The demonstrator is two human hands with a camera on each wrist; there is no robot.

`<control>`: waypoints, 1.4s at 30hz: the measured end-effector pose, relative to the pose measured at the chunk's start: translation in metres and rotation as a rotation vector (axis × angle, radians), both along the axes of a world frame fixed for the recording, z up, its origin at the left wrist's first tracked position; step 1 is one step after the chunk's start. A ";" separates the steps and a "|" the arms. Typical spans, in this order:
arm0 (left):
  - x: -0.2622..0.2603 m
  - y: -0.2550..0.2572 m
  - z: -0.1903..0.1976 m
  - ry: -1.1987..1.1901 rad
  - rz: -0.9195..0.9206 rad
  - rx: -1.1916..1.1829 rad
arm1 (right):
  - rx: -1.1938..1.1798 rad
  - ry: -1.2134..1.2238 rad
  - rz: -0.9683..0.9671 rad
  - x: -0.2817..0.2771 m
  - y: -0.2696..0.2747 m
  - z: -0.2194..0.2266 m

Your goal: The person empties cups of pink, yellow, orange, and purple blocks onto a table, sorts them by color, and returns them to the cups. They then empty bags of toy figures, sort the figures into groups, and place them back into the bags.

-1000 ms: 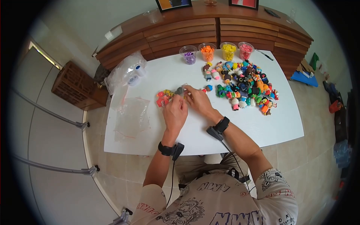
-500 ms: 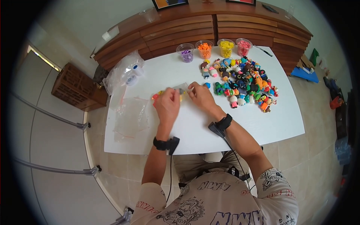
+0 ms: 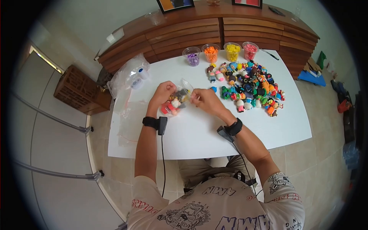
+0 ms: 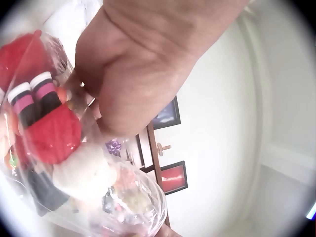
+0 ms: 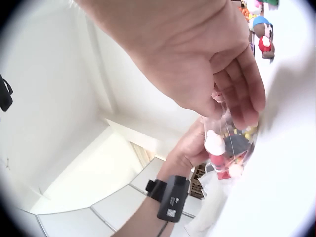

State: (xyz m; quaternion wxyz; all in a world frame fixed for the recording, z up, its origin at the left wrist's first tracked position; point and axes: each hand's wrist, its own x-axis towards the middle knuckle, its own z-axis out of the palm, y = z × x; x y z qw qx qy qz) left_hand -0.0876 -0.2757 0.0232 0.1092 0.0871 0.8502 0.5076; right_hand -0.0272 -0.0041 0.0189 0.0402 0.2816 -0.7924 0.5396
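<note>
Firstly, in the head view, a white table (image 3: 195,142) fills the middle of the frame, with a pale tiled floor (image 3: 115,168) around it. Along the top of the frame stands a wooden cabinet (image 3: 184,32), and at the left are grey panels (image 3: 53,153). At the centre, a clear bag (image 3: 179,101) with small figures inside is between the two hands. The left hand (image 3: 164,92) has bent fingers and grips the bag at its left edge; the right hand (image 3: 207,101) pinches its right edge. A heap of figures (image 3: 253,86) lies at right of centre, below four plastic cups (image 3: 211,53).

Next, in the left wrist view, the bag covers the lower left, showing a red figure (image 4: 54,136) through the plastic. The left fingertips are mostly hidden. A white wall (image 4: 222,118) occupies the right side.

Lastly, in the right wrist view, the right thumb and forefinger close on the plastic right of centre, while the other fingers are rather straight. A pale ceiling (image 5: 54,98) spreads over the left, and a blue-capped figure (image 5: 264,37) lies on the table at upper right.
</note>
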 end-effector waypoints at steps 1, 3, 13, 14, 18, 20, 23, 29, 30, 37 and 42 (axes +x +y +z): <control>0.004 -0.002 0.003 0.076 0.067 0.127 | 0.002 0.004 0.004 0.001 0.002 0.013; 0.016 -0.004 0.011 0.165 0.111 0.206 | 0.003 0.009 -0.003 0.006 0.006 0.046; 0.030 -0.010 -0.030 0.409 0.125 0.464 | 0.347 0.104 -0.060 -0.028 0.009 0.096; 0.039 0.000 -0.020 0.310 0.147 0.586 | 0.295 0.180 -0.046 -0.032 0.011 0.096; 0.061 0.030 0.012 0.238 0.120 0.796 | 0.209 0.217 -0.013 -0.039 0.011 0.086; 0.051 0.033 0.016 0.314 0.104 0.595 | 0.184 0.198 -0.009 -0.042 0.011 0.083; 0.029 0.027 0.002 0.304 0.109 0.573 | 0.137 0.135 0.020 -0.036 0.009 0.084; 0.027 0.033 -0.001 0.290 0.157 0.666 | -0.049 0.072 -0.148 -0.043 0.002 0.043; 0.027 0.032 -0.001 0.288 0.155 0.666 | -0.052 0.009 -0.033 -0.050 0.001 0.041; 0.032 0.027 0.012 0.203 0.212 0.633 | -0.102 -0.134 0.039 -0.063 -0.007 0.034; 0.025 0.020 0.011 0.187 0.211 0.603 | -0.001 0.009 -0.070 -0.060 -0.013 0.037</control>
